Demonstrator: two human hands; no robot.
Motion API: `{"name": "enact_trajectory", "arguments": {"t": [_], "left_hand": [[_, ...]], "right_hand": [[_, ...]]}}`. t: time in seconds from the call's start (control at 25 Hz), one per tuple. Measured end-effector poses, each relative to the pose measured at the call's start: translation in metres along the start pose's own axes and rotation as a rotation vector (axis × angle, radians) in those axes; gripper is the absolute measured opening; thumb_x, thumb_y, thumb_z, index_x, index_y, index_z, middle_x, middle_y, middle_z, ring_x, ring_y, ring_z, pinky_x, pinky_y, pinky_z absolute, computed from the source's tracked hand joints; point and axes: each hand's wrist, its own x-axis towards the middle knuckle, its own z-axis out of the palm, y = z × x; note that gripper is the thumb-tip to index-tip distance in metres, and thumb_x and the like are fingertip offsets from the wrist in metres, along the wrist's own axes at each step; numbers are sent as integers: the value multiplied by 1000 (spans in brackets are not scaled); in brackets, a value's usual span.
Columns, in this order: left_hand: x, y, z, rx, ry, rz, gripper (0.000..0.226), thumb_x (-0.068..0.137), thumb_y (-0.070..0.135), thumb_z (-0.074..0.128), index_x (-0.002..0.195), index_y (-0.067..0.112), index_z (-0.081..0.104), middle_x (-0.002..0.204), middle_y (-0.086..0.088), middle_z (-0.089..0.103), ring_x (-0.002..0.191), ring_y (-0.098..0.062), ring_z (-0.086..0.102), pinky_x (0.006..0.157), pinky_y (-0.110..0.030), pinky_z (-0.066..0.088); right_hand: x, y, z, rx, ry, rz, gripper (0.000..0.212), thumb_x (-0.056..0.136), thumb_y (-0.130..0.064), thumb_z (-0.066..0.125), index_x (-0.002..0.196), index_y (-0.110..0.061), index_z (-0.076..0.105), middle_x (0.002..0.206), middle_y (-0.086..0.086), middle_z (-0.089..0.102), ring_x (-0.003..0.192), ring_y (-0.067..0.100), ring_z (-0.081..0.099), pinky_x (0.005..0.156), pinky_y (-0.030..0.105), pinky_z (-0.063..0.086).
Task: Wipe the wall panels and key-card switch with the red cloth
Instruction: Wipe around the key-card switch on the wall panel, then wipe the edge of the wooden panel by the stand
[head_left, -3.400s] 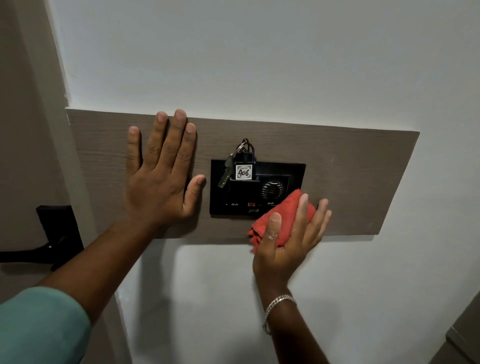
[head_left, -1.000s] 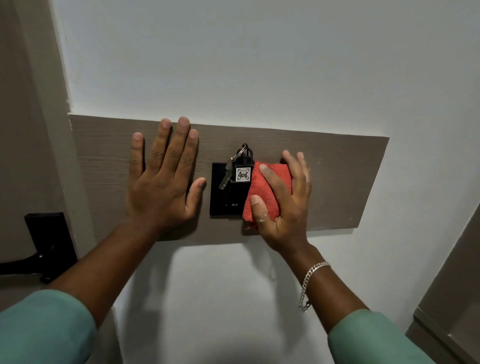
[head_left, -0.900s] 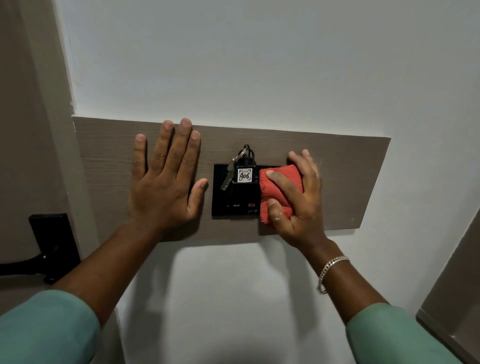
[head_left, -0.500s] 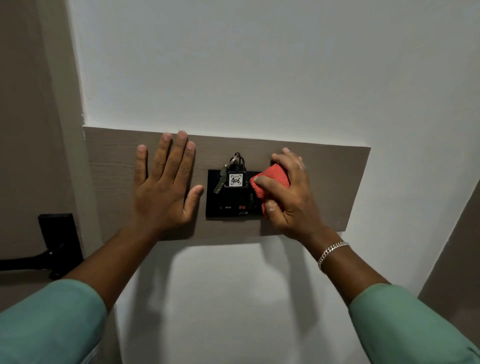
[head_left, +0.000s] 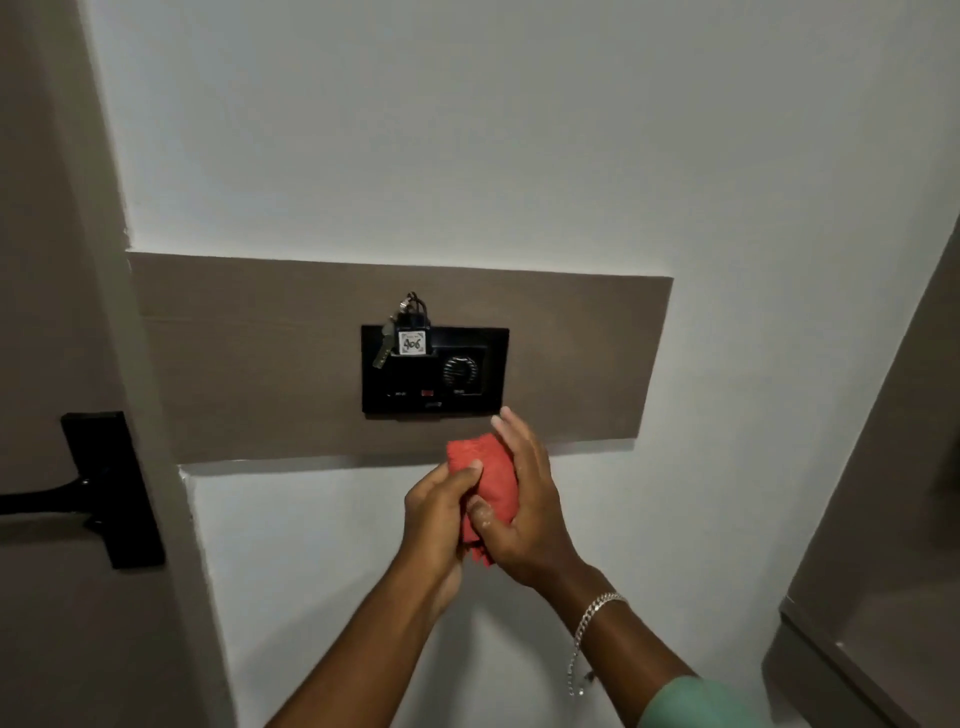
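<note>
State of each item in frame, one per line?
Red cloth: bunched, held between both hands, off the wall.
Left hand: gripping the cloth.
Right hand: gripping the cloth.
Key-card switch: key tag slotted in, keys hanging.
Wall panel: untouched by either hand.
Door handle: horizontal.

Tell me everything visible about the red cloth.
The red cloth is a small, soft fabric with a towel-like texture, bunched into a thick wad rather than spread flat. It is off the wall, in front of the white wall just below the brown panel. Both hands hold it: the left hand pinches its left side, the right hand cups its right side and back. A loose end hangs below the hands.
</note>
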Motion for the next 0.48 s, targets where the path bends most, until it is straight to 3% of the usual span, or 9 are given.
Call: {"name": "enact_trajectory", "arguments": {"t": [0.12,0.2,0.28,0.36,0.48], "left_hand": [[2,-31,21,-19,-9,-41,22,91,12,63,111,7,70,102,-16,76,91,-30,74,73,-38,60],[2,-57,50,-31,-36,-56,21,89,10,65,109,7,69,99,-14,77,90,-29,74,73,-38,61],[3,-88,83,-18,-40,-78,19,88,11,68,106,8,69,96,-12,77,87,-28,74,74,-39,61],[1,-127,121,-1,-49,-120,15,87,11,69,102,10,69,97,-13,76,86,-28,74,78,-41,61],[-3,-192,185,32,-86,-266,17,87,9,69,104,7,67,104,-18,72,93,-36,70,85,-49,58]], "right_hand": [[-30,21,-43,205,52,347,91,76,-56,69,150,-39,20,149,-26,35,135,-6,44,104,18,47],[-49,45,-79,377,90,593,84,74,-53,74,144,-26,36,134,-10,59,113,3,66,83,18,57],[-71,72,-119,475,106,753,65,75,-45,81,126,-12,58,112,10,75,91,19,76,70,24,60],[-92,100,-166,454,189,850,49,75,-32,82,114,-6,66,104,16,78,87,24,76,74,30,62],[-128,148,-236,349,298,954,32,83,-10,77,111,3,66,104,24,75,90,33,73,87,44,59]]}}
